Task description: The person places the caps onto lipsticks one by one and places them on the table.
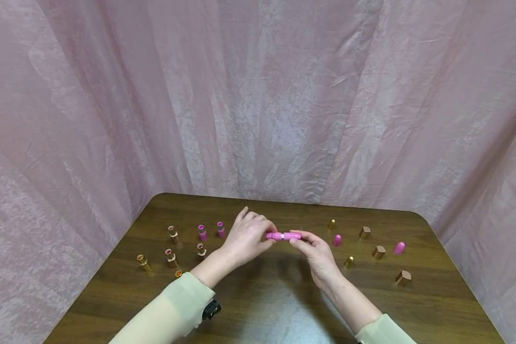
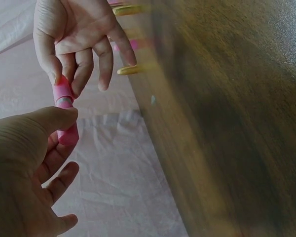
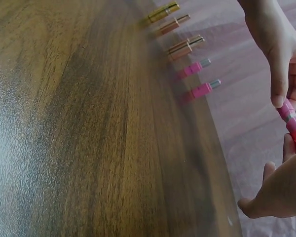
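Both hands hold a pink lipstick tube point(image 1: 277, 236) level above the middle of the table. My left hand point(image 1: 248, 234) pinches its pink base between thumb and finger. From the other end, my right hand point(image 1: 320, 258) pinches the pink cap point(image 1: 295, 235). A narrow silver band point(image 2: 64, 100) shows between the two parts. The left hand's other fingers are spread away from the tube in the left wrist view. In the right wrist view, the tube point(image 3: 287, 114) is partly hidden by the right thumb and fingers.
Uncapped lipstick bases stand at the left of the wooden table point(image 1: 262, 306): pink ones point(image 1: 202, 233), rose-gold ones point(image 1: 171, 258) and gold ones point(image 1: 144, 263). At the right stand loose caps: gold point(image 1: 349, 262), pink point(image 1: 398, 248) and rose-gold point(image 1: 379, 252). A pink curtain point(image 1: 275, 105) hangs behind.
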`<state>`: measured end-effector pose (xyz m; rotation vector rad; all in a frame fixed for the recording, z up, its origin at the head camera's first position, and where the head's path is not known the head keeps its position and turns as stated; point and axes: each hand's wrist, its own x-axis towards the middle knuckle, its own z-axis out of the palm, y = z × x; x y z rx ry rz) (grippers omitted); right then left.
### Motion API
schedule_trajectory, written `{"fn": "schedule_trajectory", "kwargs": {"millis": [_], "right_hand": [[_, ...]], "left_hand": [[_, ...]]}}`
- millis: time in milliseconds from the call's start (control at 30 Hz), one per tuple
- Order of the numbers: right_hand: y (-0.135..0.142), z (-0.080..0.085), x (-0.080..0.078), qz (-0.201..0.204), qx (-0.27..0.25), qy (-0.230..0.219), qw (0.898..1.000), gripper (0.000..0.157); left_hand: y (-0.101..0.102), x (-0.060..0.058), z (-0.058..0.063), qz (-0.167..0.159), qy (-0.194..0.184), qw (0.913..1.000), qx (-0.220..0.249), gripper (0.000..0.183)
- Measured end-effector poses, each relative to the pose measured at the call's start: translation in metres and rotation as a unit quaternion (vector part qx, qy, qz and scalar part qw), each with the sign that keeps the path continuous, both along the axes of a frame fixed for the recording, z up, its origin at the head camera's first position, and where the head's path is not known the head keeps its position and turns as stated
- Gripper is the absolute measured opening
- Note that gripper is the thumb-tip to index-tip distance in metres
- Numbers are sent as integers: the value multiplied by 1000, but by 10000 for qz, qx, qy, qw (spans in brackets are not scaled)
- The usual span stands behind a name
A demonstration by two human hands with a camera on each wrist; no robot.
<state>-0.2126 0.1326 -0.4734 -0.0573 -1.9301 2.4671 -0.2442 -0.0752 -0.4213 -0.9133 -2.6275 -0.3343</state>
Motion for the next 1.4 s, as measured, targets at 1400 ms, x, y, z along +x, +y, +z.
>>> {"fn": "schedule_trajectory", "kwargs": {"millis": [1400], "right_hand": [[13, 14, 4, 342, 1533, 611, 9857, 33]], "left_hand": [[22, -1, -9, 180, -471, 9987, 28, 15]]}}
